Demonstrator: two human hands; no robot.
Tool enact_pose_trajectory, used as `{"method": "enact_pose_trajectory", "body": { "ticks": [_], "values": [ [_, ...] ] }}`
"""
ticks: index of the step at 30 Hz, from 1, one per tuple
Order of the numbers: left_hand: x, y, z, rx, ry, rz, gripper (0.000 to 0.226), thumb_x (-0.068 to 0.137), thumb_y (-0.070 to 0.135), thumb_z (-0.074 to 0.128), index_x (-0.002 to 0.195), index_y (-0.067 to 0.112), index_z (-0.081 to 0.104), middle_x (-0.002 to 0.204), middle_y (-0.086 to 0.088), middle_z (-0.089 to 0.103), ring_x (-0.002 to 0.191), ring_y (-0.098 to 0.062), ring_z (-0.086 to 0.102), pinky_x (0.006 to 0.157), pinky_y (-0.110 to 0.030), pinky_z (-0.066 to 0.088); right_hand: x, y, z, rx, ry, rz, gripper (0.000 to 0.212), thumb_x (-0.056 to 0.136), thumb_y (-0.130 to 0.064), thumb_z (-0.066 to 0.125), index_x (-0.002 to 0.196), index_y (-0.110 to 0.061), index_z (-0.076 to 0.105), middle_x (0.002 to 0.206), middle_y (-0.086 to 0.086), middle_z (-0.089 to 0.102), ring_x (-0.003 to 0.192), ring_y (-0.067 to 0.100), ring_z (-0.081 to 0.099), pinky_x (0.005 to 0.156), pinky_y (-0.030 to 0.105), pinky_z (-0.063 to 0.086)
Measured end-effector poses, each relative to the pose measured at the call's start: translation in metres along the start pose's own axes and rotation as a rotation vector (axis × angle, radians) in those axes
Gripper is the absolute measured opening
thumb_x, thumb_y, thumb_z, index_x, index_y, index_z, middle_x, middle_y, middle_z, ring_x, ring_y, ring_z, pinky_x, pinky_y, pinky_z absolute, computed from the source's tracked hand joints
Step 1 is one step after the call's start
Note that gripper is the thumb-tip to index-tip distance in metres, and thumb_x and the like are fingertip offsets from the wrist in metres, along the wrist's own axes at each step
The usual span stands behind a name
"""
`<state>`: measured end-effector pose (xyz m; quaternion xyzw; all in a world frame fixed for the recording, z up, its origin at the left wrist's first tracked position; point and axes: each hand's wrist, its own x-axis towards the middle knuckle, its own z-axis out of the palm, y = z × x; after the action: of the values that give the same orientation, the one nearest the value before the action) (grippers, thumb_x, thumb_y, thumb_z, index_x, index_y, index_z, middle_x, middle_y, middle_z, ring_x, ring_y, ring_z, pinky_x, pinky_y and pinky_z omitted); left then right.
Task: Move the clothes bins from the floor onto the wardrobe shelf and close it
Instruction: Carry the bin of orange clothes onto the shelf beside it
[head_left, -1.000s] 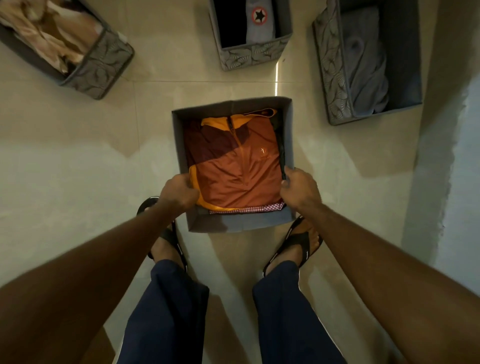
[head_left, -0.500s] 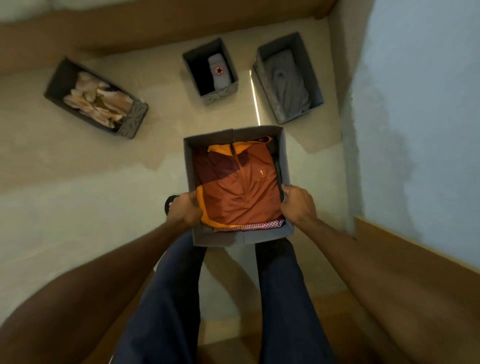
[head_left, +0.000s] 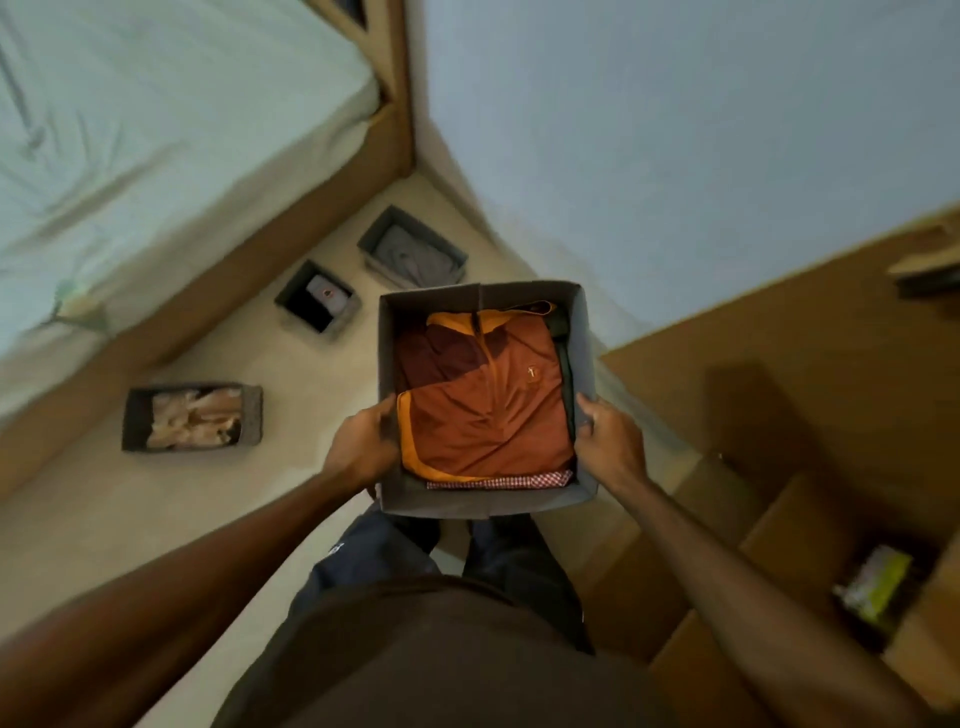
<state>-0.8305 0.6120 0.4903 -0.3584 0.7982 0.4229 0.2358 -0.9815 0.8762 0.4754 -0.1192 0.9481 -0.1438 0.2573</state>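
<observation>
Fingers of left hand and right hand clamped on side walls of grey bin, orange jacket inside, raised above floor. Three bins below beside bed.

Grey fabric bin is sitting level off the floor, open top facing up, carrying a folded rust-orange jacket with yellow trim over a red checked cloth. Three more grey bins are lying on the beige floor beside the bed: a long bin with pale cream clothes, a small square bin with dark items, and a bin with grey clothing. The wooden wardrobe is standing open at right.
</observation>
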Motion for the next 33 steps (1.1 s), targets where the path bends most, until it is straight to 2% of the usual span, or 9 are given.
{"method": "enact_pose_trajectory", "body": {
  "ticks": [6,11,14,19,22,25,27,29,33],
  "values": [
    [0.005,0.062,-0.011,0.183,-0.062,0.197,0.066,0.080,0.005,0.056,0.143,0.021,0.044,0.135,-0.013,0.058,0.121,-0.033,0.057,0.100,-0.042,0.048,-0.052,0.031,-0.019,0.229,0.153,0.238,0.052,0.091,-0.002,0.043,0.141,-0.017,0.045,0.116,0.014,0.067,0.074,0.017,0.055,0.064,0.025,0.041],
    [0.015,0.119,0.002,0.309,-0.149,0.409,0.066,0.082,0.010,0.055,0.145,0.021,0.040,0.134,-0.013,0.059,0.118,-0.031,0.059,0.097,-0.045,0.051,-0.084,0.057,-0.032,0.298,0.330,0.426,0.051,0.093,-0.004,0.043,0.142,-0.020,0.044,0.116,0.017,0.067,0.074,0.016,0.051,0.052,0.019,0.035],
    [0.021,0.158,0.010,0.387,-0.209,0.527,0.065,0.083,0.014,0.055,0.146,0.023,0.040,0.134,-0.012,0.060,0.117,-0.031,0.060,0.097,-0.044,0.051,-0.107,0.065,-0.044,0.329,0.431,0.540,0.049,0.093,-0.005,0.043,0.140,-0.019,0.047,0.116,0.017,0.067,0.080,0.026,0.061,0.062,0.029,0.042],
    [0.017,0.218,0.020,0.461,-0.310,0.763,0.060,0.082,0.036,0.048,0.142,0.033,0.045,0.132,-0.009,0.062,0.117,-0.031,0.060,0.094,-0.040,0.051,-0.158,0.059,-0.062,0.504,0.672,0.710,0.048,0.093,-0.002,0.043,0.139,-0.015,0.049,0.126,0.017,0.062,0.081,0.024,0.062,0.069,0.023,0.040],
    [-0.003,0.258,0.027,0.514,-0.359,0.938,0.055,0.086,0.034,0.046,0.141,0.033,0.046,0.133,-0.009,0.061,0.119,-0.034,0.058,0.095,-0.040,0.050,-0.191,0.051,-0.075,0.573,0.861,0.826,0.048,0.094,-0.003,0.041,0.140,-0.014,0.048,0.096,0.016,0.066,0.059,0.000,0.040,0.059,0.020,0.036],
    [-0.014,0.293,0.036,0.526,-0.357,1.082,0.051,0.089,0.031,0.047,0.140,0.030,0.048,0.131,-0.010,0.062,0.117,-0.034,0.059,0.095,-0.042,0.051,-0.217,0.042,-0.092,0.580,0.949,0.877,0.046,0.095,-0.001,0.040,0.139,-0.014,0.048,0.061,0.000,0.049,0.046,0.004,0.028,0.041,0.013,0.024],
    [-0.032,0.316,0.046,0.542,-0.387,1.178,0.051,0.089,0.035,0.043,0.140,0.033,0.048,0.132,-0.005,0.062,0.116,-0.031,0.060,0.096,-0.042,0.051,-0.239,0.037,-0.104,0.594,0.995,0.934,0.046,0.096,-0.004,0.040,0.140,-0.016,0.047,0.077,0.018,0.065,0.043,0.009,0.030,0.034,0.013,0.024],
    [-0.051,0.339,0.059,0.544,-0.413,1.255,0.049,0.092,0.034,0.043,0.141,0.032,0.047,0.136,-0.002,0.060,0.119,-0.029,0.059,0.097,-0.040,0.048,-0.257,0.042,-0.110,0.579,1.045,1.000,0.046,0.097,-0.008,0.041,0.141,-0.019,0.047,0.104,0.022,0.068,0.046,0.003,0.031,0.037,0.013,0.023],
    [-0.093,0.380,0.091,0.532,-0.506,1.362,0.052,0.088,0.037,0.041,0.140,0.037,0.046,0.137,0.001,0.058,0.119,-0.029,0.059,0.096,-0.041,0.050,-0.290,0.063,-0.125,0.586,1.152,1.108,0.048,0.095,-0.010,0.041,0.141,-0.022,0.047,0.101,0.013,0.070,0.046,0.003,0.039,0.042,0.020,0.027]
  ]
}}
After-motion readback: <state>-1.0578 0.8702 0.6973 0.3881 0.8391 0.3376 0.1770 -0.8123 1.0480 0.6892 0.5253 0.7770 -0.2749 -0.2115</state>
